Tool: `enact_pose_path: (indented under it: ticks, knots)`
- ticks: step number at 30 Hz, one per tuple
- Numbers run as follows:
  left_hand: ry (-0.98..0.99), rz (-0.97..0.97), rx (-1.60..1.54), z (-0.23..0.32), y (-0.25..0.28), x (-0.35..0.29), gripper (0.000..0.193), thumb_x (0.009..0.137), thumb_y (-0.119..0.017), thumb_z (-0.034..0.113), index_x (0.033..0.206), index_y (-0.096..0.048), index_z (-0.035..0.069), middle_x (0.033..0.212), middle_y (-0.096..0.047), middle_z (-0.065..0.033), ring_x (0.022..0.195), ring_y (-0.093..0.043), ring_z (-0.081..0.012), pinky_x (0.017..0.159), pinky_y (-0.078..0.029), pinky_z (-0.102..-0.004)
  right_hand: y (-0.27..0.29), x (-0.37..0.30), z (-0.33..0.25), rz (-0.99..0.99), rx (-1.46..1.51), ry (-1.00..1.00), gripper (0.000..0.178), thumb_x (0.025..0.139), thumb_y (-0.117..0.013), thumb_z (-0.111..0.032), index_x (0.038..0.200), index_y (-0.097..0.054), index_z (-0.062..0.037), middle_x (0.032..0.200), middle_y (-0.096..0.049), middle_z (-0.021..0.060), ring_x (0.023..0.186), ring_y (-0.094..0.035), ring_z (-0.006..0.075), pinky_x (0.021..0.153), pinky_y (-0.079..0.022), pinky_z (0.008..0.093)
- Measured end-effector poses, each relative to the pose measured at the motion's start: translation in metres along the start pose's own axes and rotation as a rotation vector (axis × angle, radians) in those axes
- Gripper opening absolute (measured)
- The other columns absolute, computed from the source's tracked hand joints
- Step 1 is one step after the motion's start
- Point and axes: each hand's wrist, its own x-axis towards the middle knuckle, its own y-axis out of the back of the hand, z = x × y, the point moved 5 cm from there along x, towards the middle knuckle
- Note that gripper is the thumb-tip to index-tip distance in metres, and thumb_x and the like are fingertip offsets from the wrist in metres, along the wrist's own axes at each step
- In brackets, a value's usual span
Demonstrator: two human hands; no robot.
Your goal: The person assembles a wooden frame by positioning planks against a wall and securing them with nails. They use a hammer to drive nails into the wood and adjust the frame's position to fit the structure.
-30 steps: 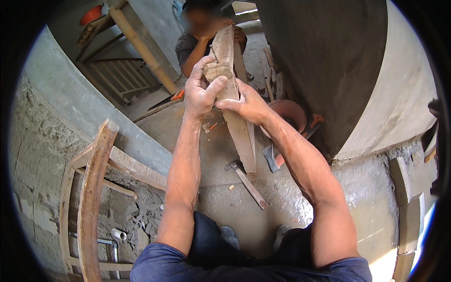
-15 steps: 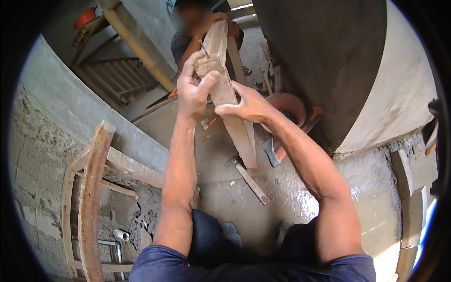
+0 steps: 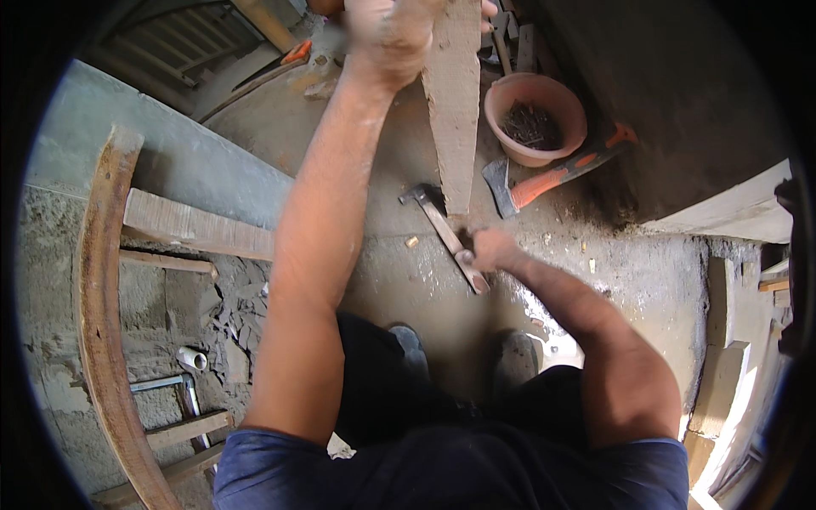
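My left hand (image 3: 391,38), slightly blurred at the top, is closed on the upper part of a rough wooden board (image 3: 453,102). The board stands upright and narrows to its foot on the floor. Low on the right, my right hand (image 3: 495,251) has its thumb and fingers closed at the handle of a hammer (image 3: 442,228). The hammer still lies on the wet floor, its head close to the board's foot. Beyond the board, fingers of another person (image 3: 488,12) show at its far edge. The board's top is out of view.
A pink bucket (image 3: 578,127) with a dark heap of what look like nails stands right of the board. An orange-handled axe (image 3: 544,180) lies before it. At left is a wooden frame (image 3: 100,280); an orange-handled tool (image 3: 293,53) lies farther back. Pipes run near the wall.
My right hand has left the board and come down to the hammer. My left hand keeps hold of the board. The view has tipped downward, so the board's top and its nail no longer show.
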Motion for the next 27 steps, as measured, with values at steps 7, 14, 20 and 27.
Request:
enact_pose_path:
  ticks: [7, 14, 20, 27]
  knots:
    - [-0.096, -0.079, 0.092, 0.001, 0.005, 0.003, 0.065, 0.104, -0.075, 0.031, 0.152, -0.033, 0.019, 0.101, -0.072, -0.0154, 0.081, -0.077, -0.0210, 0.067, -0.067, -0.0361, -0.038, 0.029, -0.031, -0.002, 0.214, -0.211, 0.050, 0.096, -0.066, -0.030, 0.134, -0.060, 0.0015, 0.126, -0.073, 0.0275, 0.118, -0.072, 0.0430, 0.101, -0.058, 0.0512]
    - [-0.034, -0.044, 0.039, 0.001, 0.001, 0.003, 0.065, 0.103, -0.075, 0.027, 0.153, -0.034, 0.019, 0.105, -0.070, -0.0157, 0.083, -0.077, -0.0215, 0.071, -0.068, -0.0373, 0.003, -0.011, -0.030, 0.054, 0.260, -0.074, 0.053, 0.090, -0.067, -0.025, 0.133, -0.059, 0.0041, 0.119, -0.074, 0.0297, 0.115, -0.072, 0.0470, 0.100, -0.058, 0.0541]
    - [-0.022, -0.036, 0.079, 0.004, 0.004, 0.003, 0.060, 0.105, -0.070, 0.025, 0.152, -0.034, 0.017, 0.103, -0.071, -0.0170, 0.083, -0.077, -0.0226, 0.071, -0.068, -0.0377, 0.091, -0.099, -0.005, 0.051, 0.064, 0.284, 0.040, 0.085, -0.073, -0.027, 0.116, -0.064, -0.0040, 0.103, -0.076, 0.0254, 0.101, -0.074, 0.0450, 0.088, -0.059, 0.0559]
    - [-0.061, -0.040, 0.117, 0.003, -0.010, 0.006, 0.057, 0.106, -0.069, 0.025, 0.150, -0.035, 0.017, 0.102, -0.071, -0.0182, 0.082, -0.077, -0.0234, 0.070, -0.068, -0.0374, 0.142, -0.192, 0.043, 0.279, 0.170, 0.220, 0.035, 0.083, -0.074, -0.025, 0.110, -0.063, -0.0057, 0.089, -0.075, 0.0215, 0.082, -0.074, 0.0452, 0.080, -0.058, 0.0546]
